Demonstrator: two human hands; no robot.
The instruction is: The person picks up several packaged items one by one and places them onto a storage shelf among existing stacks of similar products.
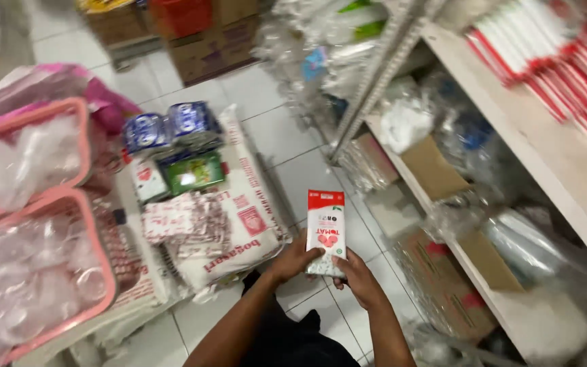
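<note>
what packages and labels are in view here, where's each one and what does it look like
Flat pouch: held upright by left hand and right hand; white, red top band.
Large sack: on floor, left of centre; white, red print.
Green packet: atop the sack; rectangular.
Blue-white packs: behind the green packet.
Red-white packets: top shelf, right; stacked rows.

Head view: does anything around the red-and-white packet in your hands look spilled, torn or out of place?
Nothing looks spilled or torn. The packet, upright and intact, is held by the left hand and right hand. Small goods are piled loosely on the white sacks on the floor, untidy but not fallen. Much is blurred.
</note>
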